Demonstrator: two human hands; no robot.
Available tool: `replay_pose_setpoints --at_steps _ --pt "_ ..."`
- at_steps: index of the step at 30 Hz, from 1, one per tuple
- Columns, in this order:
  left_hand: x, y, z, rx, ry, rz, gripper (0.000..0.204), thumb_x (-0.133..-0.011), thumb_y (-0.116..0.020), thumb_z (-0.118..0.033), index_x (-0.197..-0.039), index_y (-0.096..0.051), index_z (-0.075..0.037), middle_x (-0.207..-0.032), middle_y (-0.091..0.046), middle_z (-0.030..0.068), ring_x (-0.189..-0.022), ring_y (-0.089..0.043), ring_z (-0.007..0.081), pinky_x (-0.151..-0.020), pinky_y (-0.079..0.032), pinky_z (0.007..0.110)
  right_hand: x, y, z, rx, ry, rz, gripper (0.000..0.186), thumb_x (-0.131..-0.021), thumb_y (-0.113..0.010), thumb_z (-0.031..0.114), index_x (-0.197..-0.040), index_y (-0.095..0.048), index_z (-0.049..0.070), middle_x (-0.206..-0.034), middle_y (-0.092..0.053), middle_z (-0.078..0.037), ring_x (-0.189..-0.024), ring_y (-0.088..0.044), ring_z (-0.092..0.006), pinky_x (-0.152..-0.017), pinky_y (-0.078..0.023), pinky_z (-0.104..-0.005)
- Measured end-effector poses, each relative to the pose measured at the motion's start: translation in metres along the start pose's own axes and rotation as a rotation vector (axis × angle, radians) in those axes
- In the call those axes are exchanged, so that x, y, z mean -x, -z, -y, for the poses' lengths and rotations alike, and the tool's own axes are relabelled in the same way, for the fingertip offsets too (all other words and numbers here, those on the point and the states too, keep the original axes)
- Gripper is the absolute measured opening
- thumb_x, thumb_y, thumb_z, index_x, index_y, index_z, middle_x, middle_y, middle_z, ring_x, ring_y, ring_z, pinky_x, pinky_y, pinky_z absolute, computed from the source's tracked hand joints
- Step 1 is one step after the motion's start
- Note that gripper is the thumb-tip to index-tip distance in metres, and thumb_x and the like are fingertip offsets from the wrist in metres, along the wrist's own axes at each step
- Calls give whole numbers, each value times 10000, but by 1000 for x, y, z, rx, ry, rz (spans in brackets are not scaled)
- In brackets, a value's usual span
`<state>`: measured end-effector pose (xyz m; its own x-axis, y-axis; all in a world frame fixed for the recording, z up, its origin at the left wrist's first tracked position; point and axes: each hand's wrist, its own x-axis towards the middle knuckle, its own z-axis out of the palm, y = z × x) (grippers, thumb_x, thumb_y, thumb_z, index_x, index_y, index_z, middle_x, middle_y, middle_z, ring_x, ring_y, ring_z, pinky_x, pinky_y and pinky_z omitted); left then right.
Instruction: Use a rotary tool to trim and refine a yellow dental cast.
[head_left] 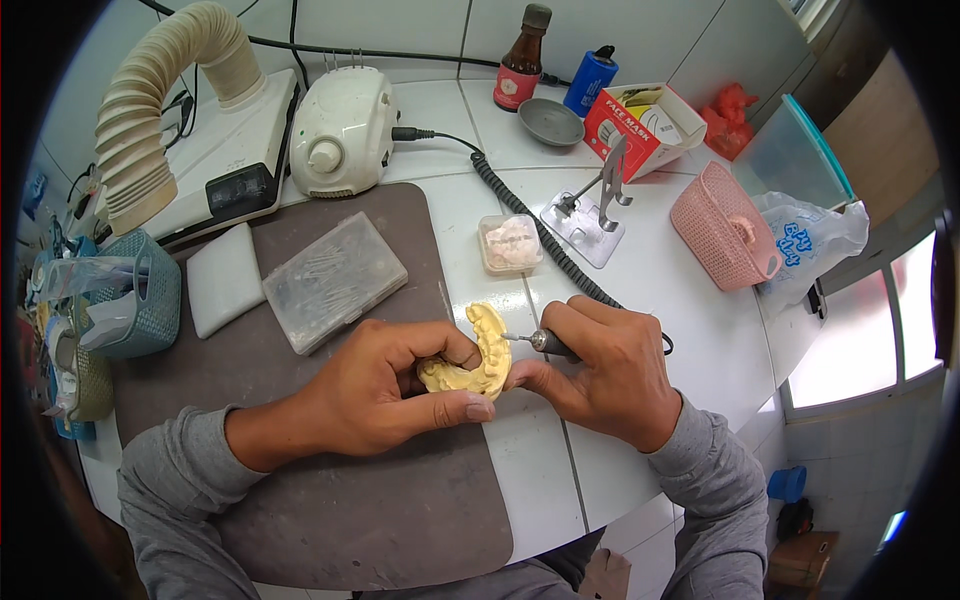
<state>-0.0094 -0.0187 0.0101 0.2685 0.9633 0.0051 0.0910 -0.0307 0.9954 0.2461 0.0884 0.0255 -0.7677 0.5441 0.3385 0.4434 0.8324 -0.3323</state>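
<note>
My left hand (385, 390) was closed around a yellow dental cast (480, 362) at the lower centre of the frame, thumb along its near edge and fingers curled over its left side. My right hand (605, 370) gripped a rotary handpiece (548, 343) like a pen, its thin bur touching the cast's right side. Both hands hovered over the edge where the dark grey mat (330, 500) met the white counter (690, 330).

Just beyond my left hand, on the mat, lay a clear plastic box of burs (335, 280), and to its left a white foam block (223, 278). A teal mesh basket (150, 300) sat at the left edge of the frame. Past my right hand the coiled black cord (530, 225) ran up the counter beside a small clear container (510, 243) and a metal stand (595, 205). A pink basket (725, 228) stood at the right.

Farther back, in the upper left, were the white motor unit (340, 130) and a ribbed suction hose (160, 100). At the top centre stood 1 brown bottle (520, 65), a grey bowl (550, 122) and a red-and-white box (640, 130).
</note>
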Motion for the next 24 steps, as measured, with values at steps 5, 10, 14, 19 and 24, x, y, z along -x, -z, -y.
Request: replay_pose_setpoints --at_steps 5,10,14,19,24 --pt "0 1 -2 -15 8 5 320 -1000 -879 -235 -1151 -729 4 -843 -698 -30 -702 -514 -4 -594 -399 236 1 -1 -1 -7 -1 -14 559 -903 -864 599 -878 -662 78 -681 -570 -50 -502 -545 -225 -465 -396 -398" --pt "0 0 -1 2 9 6 315 -1004 -875 -229 -1158 -730 4 -862 -704 -26 -718 -524 -2 -606 -411 237 1 -1 0 -21 -14 -11 562 -904 -863 598 -875 -659 76 -684 -571 -54 -505 -550 -230 -468 -398 -400" --pt "0 0 -1 2 6 3 314 -1004 -874 -227 -1158 -728 5 -871 -699 -30 -721 -519 -3 -607 -408 236 1 -1 1 -11 -4 -21 558 -905 -865 594 -878 -660 75 -684 -571 -55 -504 -550 -228 -468 -396 -400" --pt "0 2 -2 -21 11 11 314 -1003 -875 -226 -1157 -728 5 -872 -695 -30 -720 -515 -2 -604 -405 238 1 0 1 1 3 -16 560 -905 -863 598 -881 -661 76 -680 -565 -52 -499 -540 -222 -465 -390 -400" --pt "0 1 -3 3 18 9 314 -1004 -874 -226 -1159 -728 5 -871 -693 -26 -723 -519 0 -606 -408 240 1 -1 1 -10 1 -23 564 -907 -861 598 -880 -657 74 -676 -556 -50 -499 -530 -220 -466 -387 -402"
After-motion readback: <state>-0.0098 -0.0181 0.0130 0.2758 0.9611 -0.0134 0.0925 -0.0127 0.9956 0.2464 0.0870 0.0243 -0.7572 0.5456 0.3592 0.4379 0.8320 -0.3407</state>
